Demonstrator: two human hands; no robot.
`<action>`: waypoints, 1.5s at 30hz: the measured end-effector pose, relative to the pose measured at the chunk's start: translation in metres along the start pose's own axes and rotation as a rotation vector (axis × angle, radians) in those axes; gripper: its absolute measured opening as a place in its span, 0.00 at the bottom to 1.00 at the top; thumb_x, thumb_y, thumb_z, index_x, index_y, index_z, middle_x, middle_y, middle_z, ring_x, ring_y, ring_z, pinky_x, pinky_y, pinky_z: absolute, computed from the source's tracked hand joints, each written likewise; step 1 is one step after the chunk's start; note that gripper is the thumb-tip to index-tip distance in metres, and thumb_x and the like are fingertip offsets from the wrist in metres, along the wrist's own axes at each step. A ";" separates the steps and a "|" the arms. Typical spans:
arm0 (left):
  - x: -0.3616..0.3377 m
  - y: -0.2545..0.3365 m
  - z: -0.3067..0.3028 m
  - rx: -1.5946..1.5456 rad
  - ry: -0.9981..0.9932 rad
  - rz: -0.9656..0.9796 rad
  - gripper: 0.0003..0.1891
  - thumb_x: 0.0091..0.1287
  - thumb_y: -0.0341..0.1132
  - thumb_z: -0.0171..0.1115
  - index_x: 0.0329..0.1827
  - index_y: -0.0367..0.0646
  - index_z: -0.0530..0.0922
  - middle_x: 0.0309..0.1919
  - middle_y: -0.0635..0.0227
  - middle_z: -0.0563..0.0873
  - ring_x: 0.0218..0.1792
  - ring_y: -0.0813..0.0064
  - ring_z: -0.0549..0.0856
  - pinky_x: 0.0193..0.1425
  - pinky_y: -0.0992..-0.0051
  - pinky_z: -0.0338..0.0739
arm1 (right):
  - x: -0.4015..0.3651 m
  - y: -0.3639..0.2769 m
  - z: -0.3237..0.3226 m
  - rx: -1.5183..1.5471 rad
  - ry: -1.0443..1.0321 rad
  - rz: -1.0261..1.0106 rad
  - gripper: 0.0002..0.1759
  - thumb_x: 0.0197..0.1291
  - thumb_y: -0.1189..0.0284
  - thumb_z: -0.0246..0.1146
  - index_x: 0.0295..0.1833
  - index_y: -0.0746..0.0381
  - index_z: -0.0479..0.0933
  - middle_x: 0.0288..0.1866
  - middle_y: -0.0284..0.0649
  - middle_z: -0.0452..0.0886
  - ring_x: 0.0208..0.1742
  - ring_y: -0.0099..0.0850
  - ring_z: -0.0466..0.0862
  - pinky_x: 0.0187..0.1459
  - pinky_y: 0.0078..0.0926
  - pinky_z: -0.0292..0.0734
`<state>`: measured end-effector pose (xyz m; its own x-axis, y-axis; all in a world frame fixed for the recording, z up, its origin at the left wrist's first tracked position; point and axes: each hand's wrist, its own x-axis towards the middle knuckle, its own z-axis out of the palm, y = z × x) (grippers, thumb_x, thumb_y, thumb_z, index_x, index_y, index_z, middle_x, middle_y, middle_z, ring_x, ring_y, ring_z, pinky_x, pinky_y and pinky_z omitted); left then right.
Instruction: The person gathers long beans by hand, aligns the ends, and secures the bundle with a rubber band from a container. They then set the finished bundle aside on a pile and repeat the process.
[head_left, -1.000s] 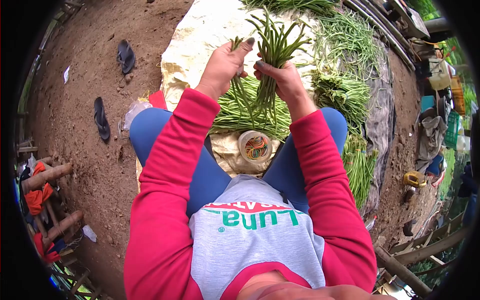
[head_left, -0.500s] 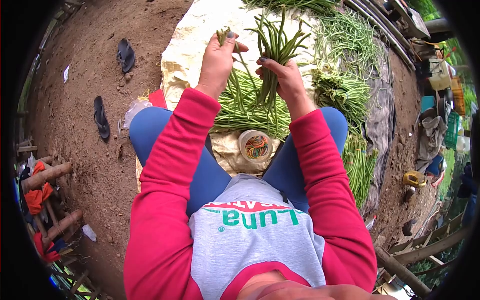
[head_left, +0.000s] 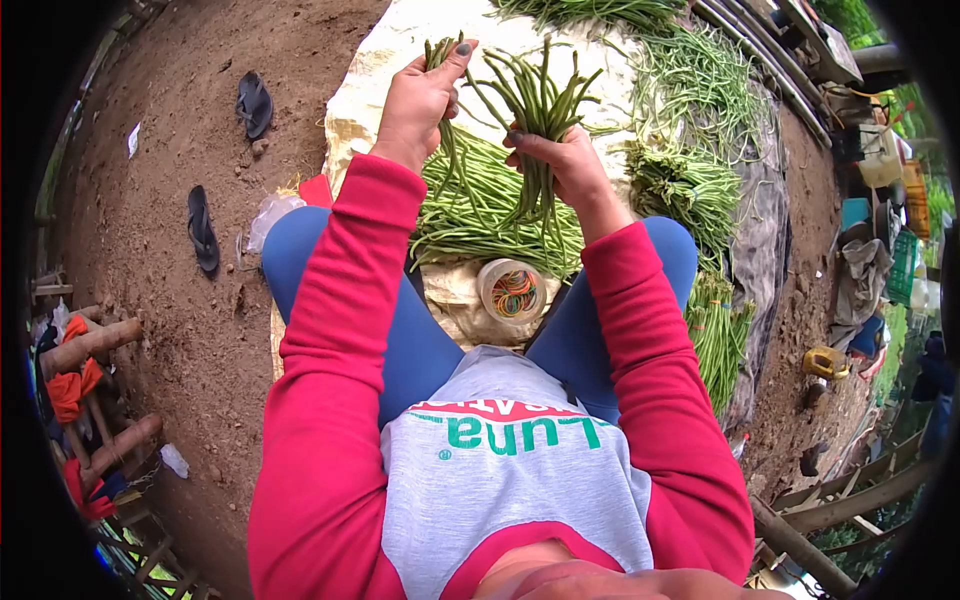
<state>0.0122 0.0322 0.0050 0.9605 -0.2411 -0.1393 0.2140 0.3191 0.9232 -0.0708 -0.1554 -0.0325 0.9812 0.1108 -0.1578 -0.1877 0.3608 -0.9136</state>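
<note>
Thumb and fingers of the left hand [head_left: 418, 105] pinch a thin bunch [head_left: 453, 165] of long green beans, raised toward the left edge of the pale sheet [head_left: 430, 18]. The right hand [head_left: 562, 155] grips a thick bunch [head_left: 540, 108] nearer the sheet's middle, its upper ends fanned out and its lower ends hanging. Below both, a loose heap [head_left: 490, 222] of beans lies across the sheet, partly covered by the hands and dangling strands.

Between the knees, toward the near edge, a tub [head_left: 489, 283] of coloured bands [head_left: 514, 295] stands just beside the heap. The right knee [head_left: 672, 250] blocks some of the sheet's right side, where a thick pile [head_left: 685, 190] and bundles [head_left: 718, 345] lie. Farther up are scattered beans [head_left: 700, 95]; dark cloth [head_left: 762, 230] runs along the right edge.

Off the left edge, two flip-flops [head_left: 254, 106] lie on bare earth [head_left: 190, 360], and a plastic bag [head_left: 272, 218] sits by the left knee [head_left: 292, 245]. Beyond the right edge, a yellow container [head_left: 826, 363] shows; the warped clutter there is hard to make out.
</note>
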 end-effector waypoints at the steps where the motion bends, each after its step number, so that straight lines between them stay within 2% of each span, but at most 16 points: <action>1: -0.003 0.002 0.003 0.000 0.000 0.000 0.16 0.67 0.44 0.67 0.53 0.47 0.82 0.21 0.82 0.74 0.20 0.87 0.68 0.25 0.81 0.62 | 0.000 -0.003 0.000 0.000 0.000 0.000 0.12 0.60 0.76 0.67 0.49 0.67 0.79 0.40 0.40 0.84 0.37 0.28 0.85 0.39 0.25 0.83; 4: -0.006 0.001 0.009 0.025 0.162 0.128 0.16 0.72 0.48 0.59 0.53 0.47 0.81 0.25 0.77 0.82 0.26 0.85 0.79 0.29 0.78 0.69 | 0.001 -0.006 0.000 0.057 0.130 0.026 0.12 0.61 0.72 0.68 0.48 0.66 0.79 0.38 0.40 0.84 0.36 0.29 0.85 0.38 0.26 0.83; 9: -0.012 -0.008 0.004 -0.265 0.119 0.063 0.18 0.70 0.45 0.62 0.54 0.42 0.77 0.26 0.77 0.78 0.27 0.82 0.78 0.33 0.75 0.76 | 0.005 -0.003 -0.007 0.080 0.115 0.010 0.12 0.60 0.71 0.69 0.46 0.66 0.79 0.35 0.37 0.83 0.32 0.28 0.85 0.34 0.25 0.83; 11: -0.014 -0.009 0.006 -0.194 -0.013 -0.185 0.20 0.66 0.39 0.67 0.57 0.38 0.75 0.26 0.76 0.76 0.24 0.83 0.76 0.31 0.79 0.75 | 0.005 -0.004 -0.007 0.060 0.091 0.031 0.11 0.59 0.72 0.69 0.45 0.66 0.79 0.34 0.36 0.83 0.32 0.27 0.84 0.34 0.24 0.82; 13: -0.019 -0.015 0.010 -0.165 -0.112 -0.256 0.23 0.60 0.35 0.73 0.55 0.36 0.77 0.26 0.77 0.77 0.22 0.86 0.72 0.27 0.83 0.69 | 0.005 -0.004 -0.005 0.036 0.095 0.029 0.11 0.59 0.72 0.70 0.45 0.65 0.79 0.33 0.36 0.83 0.32 0.26 0.84 0.34 0.23 0.82; 21: -0.022 -0.026 0.024 0.071 -0.019 -0.151 0.09 0.65 0.35 0.68 0.38 0.38 0.80 0.19 0.76 0.77 0.15 0.85 0.69 0.18 0.81 0.61 | 0.004 0.000 0.003 -0.045 0.100 -0.014 0.11 0.56 0.74 0.72 0.43 0.64 0.80 0.34 0.34 0.83 0.31 0.22 0.82 0.34 0.21 0.78; 23: -0.020 -0.029 0.024 0.175 -0.031 -0.138 0.11 0.67 0.37 0.65 0.37 0.36 0.82 0.19 0.72 0.80 0.17 0.83 0.73 0.21 0.78 0.67 | 0.007 0.006 -0.001 -0.070 0.122 -0.041 0.12 0.55 0.75 0.72 0.43 0.64 0.79 0.34 0.34 0.83 0.31 0.22 0.81 0.34 0.21 0.78; 25: -0.018 -0.034 0.024 0.568 -0.028 0.063 0.14 0.66 0.40 0.64 0.38 0.34 0.82 0.21 0.67 0.82 0.20 0.78 0.77 0.26 0.74 0.74 | 0.007 0.009 -0.002 -0.094 0.145 -0.066 0.12 0.55 0.76 0.72 0.43 0.64 0.78 0.34 0.34 0.83 0.31 0.21 0.81 0.34 0.21 0.78; 26: -0.016 -0.034 0.021 0.666 -0.027 0.053 0.16 0.65 0.41 0.64 0.42 0.34 0.82 0.24 0.59 0.85 0.25 0.69 0.83 0.35 0.69 0.79 | 0.006 0.009 -0.001 -0.105 0.171 -0.083 0.11 0.55 0.75 0.73 0.41 0.63 0.79 0.32 0.32 0.82 0.29 0.21 0.81 0.32 0.19 0.77; 30: -0.018 -0.031 0.018 0.985 -0.026 0.258 0.16 0.65 0.39 0.65 0.44 0.31 0.82 0.24 0.61 0.85 0.23 0.75 0.81 0.32 0.73 0.77 | 0.006 0.011 0.002 -0.114 0.215 -0.088 0.10 0.54 0.76 0.73 0.39 0.63 0.79 0.30 0.31 0.81 0.27 0.21 0.81 0.30 0.18 0.76; 32: -0.018 -0.030 0.019 1.269 0.017 0.279 0.17 0.62 0.39 0.66 0.46 0.33 0.83 0.29 0.53 0.87 0.29 0.66 0.86 0.37 0.69 0.79 | 0.006 0.012 0.004 -0.116 0.216 -0.081 0.10 0.53 0.77 0.73 0.39 0.63 0.79 0.30 0.31 0.81 0.27 0.21 0.81 0.30 0.19 0.76; 36: -0.012 -0.037 0.013 1.097 0.007 0.205 0.16 0.61 0.39 0.67 0.44 0.34 0.83 0.29 0.52 0.87 0.30 0.61 0.87 0.38 0.67 0.80 | 0.008 0.015 0.004 -0.114 0.227 -0.077 0.11 0.53 0.78 0.73 0.39 0.63 0.78 0.30 0.32 0.81 0.27 0.21 0.80 0.30 0.19 0.77; 39: -0.001 -0.036 0.004 1.034 0.208 0.255 0.13 0.63 0.37 0.65 0.43 0.35 0.81 0.30 0.50 0.86 0.34 0.54 0.87 0.41 0.62 0.81 | 0.002 0.005 0.009 -0.091 0.248 -0.057 0.11 0.53 0.78 0.73 0.40 0.63 0.78 0.30 0.32 0.81 0.27 0.22 0.80 0.30 0.19 0.77; 41: 0.011 -0.025 -0.006 0.880 0.252 0.101 0.15 0.66 0.39 0.63 0.41 0.32 0.81 0.29 0.53 0.87 0.29 0.62 0.86 0.36 0.66 0.80 | -0.002 0.000 0.010 -0.078 0.240 -0.053 0.11 0.53 0.77 0.73 0.40 0.63 0.78 0.31 0.32 0.81 0.27 0.22 0.80 0.30 0.19 0.77; 43: 0.005 -0.025 -0.006 0.419 0.075 -0.142 0.16 0.68 0.36 0.62 0.49 0.29 0.77 0.23 0.68 0.83 0.19 0.83 0.75 0.23 0.78 0.71 | -0.003 -0.002 0.007 -0.067 0.230 -0.050 0.11 0.53 0.77 0.73 0.40 0.63 0.78 0.31 0.32 0.81 0.27 0.22 0.81 0.30 0.19 0.78; 45: -0.004 -0.025 0.000 0.342 -0.236 -0.395 0.15 0.67 0.33 0.62 0.52 0.34 0.77 0.23 0.72 0.81 0.18 0.85 0.74 0.21 0.81 0.66 | -0.002 0.002 0.001 0.008 0.261 -0.060 0.11 0.55 0.76 0.72 0.41 0.63 0.78 0.31 0.32 0.81 0.28 0.23 0.81 0.30 0.20 0.78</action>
<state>0.0031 0.0250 -0.0180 0.7450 -0.4924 -0.4500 0.4412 -0.1423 0.8861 -0.0731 -0.1539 -0.0335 0.9686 -0.1532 -0.1959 -0.1282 0.3673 -0.9212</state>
